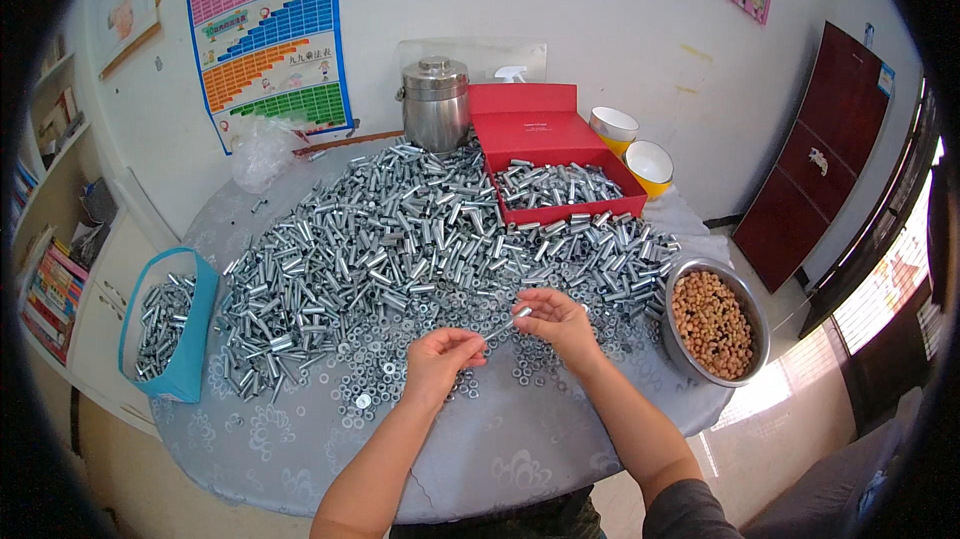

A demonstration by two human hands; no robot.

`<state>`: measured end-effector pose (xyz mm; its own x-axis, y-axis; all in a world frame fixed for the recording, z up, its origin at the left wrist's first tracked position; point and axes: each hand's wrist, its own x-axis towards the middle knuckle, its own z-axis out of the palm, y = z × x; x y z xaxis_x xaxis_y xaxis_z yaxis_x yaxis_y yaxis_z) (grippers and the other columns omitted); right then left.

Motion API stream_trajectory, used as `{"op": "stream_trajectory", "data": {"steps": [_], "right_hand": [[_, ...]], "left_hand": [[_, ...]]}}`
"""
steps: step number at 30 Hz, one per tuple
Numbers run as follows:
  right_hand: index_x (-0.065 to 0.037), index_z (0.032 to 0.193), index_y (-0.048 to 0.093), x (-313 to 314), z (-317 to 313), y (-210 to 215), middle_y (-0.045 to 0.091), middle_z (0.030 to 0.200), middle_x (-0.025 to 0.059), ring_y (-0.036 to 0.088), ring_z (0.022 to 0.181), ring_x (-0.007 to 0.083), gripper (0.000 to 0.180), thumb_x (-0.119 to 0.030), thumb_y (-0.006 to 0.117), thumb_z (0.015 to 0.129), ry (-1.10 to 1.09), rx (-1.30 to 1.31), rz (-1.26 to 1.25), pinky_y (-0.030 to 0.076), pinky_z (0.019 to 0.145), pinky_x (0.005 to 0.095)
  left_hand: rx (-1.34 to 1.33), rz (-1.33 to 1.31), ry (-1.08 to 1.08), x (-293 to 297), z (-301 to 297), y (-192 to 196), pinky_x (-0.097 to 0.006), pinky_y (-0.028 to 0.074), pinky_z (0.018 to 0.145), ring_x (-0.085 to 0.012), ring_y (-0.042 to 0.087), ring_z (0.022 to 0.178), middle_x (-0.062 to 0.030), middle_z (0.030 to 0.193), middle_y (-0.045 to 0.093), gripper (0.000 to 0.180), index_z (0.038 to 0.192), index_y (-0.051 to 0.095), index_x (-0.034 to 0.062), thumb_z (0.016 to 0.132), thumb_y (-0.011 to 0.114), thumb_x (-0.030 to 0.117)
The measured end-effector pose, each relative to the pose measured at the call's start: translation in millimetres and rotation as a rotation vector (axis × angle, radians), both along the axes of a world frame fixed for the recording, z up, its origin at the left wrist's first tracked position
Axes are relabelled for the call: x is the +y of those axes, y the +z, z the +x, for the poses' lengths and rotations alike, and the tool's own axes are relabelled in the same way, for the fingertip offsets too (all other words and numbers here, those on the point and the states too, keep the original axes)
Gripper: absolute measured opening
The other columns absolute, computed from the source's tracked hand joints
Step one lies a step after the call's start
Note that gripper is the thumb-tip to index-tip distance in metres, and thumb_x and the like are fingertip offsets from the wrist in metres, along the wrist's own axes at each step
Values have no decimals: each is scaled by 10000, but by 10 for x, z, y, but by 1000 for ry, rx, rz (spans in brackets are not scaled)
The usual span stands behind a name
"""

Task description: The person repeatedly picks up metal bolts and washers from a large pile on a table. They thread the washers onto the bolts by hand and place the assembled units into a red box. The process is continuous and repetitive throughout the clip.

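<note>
My left hand and my right hand meet above the near middle of a round table covered in a pale patterned cloth. Between their fingertips they hold one thin silver metal bolt, tilted up to the right. Just beyond my hands spreads a large heap of silver metal sleeves and bolts. Small silver washers and nuts lie scattered on the cloth around and under my left hand.
An open red box with several metal parts stands at the back. A blue bin of parts hangs at the left edge. A steel bowl of brown nuts sits right. A steel pot and two yellow-white bowls are behind.
</note>
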<state>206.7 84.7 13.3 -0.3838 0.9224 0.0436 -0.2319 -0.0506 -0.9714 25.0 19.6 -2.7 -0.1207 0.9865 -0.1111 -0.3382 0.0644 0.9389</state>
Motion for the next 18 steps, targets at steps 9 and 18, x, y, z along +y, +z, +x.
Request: {"op": "stream_trajectory", "data": {"steps": [9,18], "right_hand": [[-31,1076,524,-149,-182,-120,606,906,48,573,812,98,341,6,632,755,65,-66,130,465,720,220],[-9,1072,528,-71,-88,31,603,886,42,564,802,99,293,-47,608,792,-7,-52,101,459,701,225]], "left_hand": [[-98,-58,-13,-49,99,145,-270,540,666,-205,630,790,-153,930,612,253,1057,551,-64,814,556,5],[-9,11,-32,-52,99,84,-260,537,689,-226,633,789,-173,939,610,225,1029,551,-78,812,539,-19]]}}
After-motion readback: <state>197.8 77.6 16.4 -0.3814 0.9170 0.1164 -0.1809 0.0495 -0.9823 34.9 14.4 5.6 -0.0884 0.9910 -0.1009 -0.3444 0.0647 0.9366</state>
